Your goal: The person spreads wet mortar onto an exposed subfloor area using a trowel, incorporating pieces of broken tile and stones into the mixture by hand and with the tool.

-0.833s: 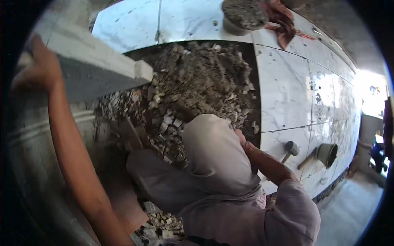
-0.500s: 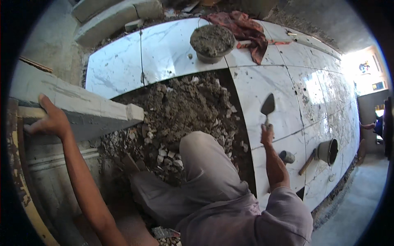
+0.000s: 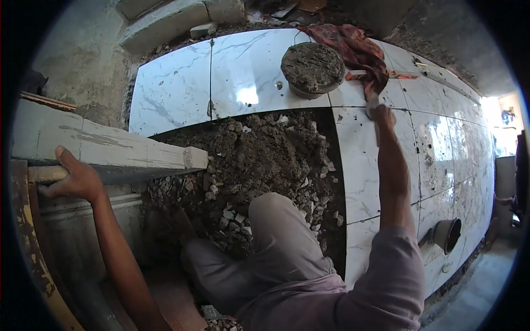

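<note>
My right hand is stretched out over the white marbled tiles, closed round a trowel. Its blade is foreshortened and blurred, close to the near end of a dark red cloth. Left of the cloth stands a bucket heaped with wet grey mortar. My left hand grips a pale bar beside a worn, peeling frame, thumb up and fingers below. In front of my knee lies a bed of rough mortar and soil, bordered by tiles.
A concrete ledge juts in from the left. Broken stones lie round my knee. A second bucket lies tipped on the right-hand tiles. An orange bar sticks out from under the cloth. Another person's arm shows at far right.
My right hand has moved forward with the trowel, from the middle tiles to near the cloth. My left hand keeps its hold. The view has shifted slightly.
</note>
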{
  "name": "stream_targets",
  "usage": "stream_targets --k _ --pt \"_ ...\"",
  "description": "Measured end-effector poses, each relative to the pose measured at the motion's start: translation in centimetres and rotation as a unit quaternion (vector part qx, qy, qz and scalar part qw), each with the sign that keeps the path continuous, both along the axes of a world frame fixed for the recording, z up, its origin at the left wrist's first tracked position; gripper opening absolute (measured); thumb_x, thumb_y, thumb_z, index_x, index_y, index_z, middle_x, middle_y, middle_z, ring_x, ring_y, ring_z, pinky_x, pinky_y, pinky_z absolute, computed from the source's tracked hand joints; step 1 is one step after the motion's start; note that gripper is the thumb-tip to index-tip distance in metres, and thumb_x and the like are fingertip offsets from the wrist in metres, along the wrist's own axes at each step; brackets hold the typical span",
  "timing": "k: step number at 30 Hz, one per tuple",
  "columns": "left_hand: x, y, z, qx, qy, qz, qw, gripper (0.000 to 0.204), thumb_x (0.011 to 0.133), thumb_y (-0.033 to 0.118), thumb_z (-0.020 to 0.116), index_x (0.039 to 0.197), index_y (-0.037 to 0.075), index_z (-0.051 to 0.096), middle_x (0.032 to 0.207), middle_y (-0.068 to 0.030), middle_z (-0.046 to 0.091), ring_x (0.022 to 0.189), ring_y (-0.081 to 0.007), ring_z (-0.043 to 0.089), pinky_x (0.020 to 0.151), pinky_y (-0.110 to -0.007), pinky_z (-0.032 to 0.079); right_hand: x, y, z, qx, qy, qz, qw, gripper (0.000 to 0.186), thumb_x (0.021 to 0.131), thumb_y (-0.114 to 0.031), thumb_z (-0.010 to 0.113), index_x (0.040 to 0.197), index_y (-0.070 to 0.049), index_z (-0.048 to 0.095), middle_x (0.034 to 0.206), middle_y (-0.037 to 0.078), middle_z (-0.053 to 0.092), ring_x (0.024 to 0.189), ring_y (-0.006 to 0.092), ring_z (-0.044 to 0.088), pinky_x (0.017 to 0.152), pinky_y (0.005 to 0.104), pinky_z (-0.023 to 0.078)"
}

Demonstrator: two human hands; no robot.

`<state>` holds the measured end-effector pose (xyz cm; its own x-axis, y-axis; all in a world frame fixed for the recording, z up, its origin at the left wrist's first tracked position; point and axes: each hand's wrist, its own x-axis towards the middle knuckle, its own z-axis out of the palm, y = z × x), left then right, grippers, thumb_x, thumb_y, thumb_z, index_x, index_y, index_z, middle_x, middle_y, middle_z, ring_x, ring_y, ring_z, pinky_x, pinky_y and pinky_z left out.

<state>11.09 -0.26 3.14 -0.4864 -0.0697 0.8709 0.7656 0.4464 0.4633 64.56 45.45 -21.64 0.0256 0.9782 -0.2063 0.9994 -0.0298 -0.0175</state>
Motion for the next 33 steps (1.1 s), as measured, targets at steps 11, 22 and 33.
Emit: stream_targets --k 11,22,33 --pt "-1.0 -1.4 -0.7 0.029 -0.021 0.032 0.999 0.084 0.082 0.03 0.073 0.124 -0.013 0.016 0.116 -0.0332 0.042 0.102 -0.0296 0.056 0.082 -0.037 0.053 -20.9 8.3 7.3 0.2 0.408 0.385 0.804 0.05 0.084 -0.027 0.065 0.127 -0.006 0.05 0.122 0.021 0.055 0.112 0.0374 0.053 0.096 0.0427 0.041" --pt "-3.6 -4.7 -1.4 0.02 -0.015 -0.003 1.0 0.073 0.081 0.019 0.073 0.122 -0.018 0.024 0.108 -0.0303 0.053 0.096 -0.0298 0.062 0.085 -0.038 0.056 -18.2 21.7 -6.3 0.141 0.339 0.14 0.92 0.059 0.091 -0.049 0.043 0.122 0.0 0.054 0.125 0.027 0.053 0.118 0.0369 0.051 0.097 0.0417 0.04" --pt "-4.2 -4.9 -1.1 -0.063 0.068 -0.038 0.995 0.068 0.081 0.018 0.073 0.118 -0.02 0.029 0.105 -0.0289 0.056 0.086 -0.0277 0.065 0.075 -0.037 0.059 -19.0 14.9 -2.3 0.101 0.281 0.086 0.951 0.057 0.092 -0.049 0.042 0.121 -0.002 0.059 0.125 0.024 0.055 0.12 0.0393 0.049 0.1 0.0409 0.037"
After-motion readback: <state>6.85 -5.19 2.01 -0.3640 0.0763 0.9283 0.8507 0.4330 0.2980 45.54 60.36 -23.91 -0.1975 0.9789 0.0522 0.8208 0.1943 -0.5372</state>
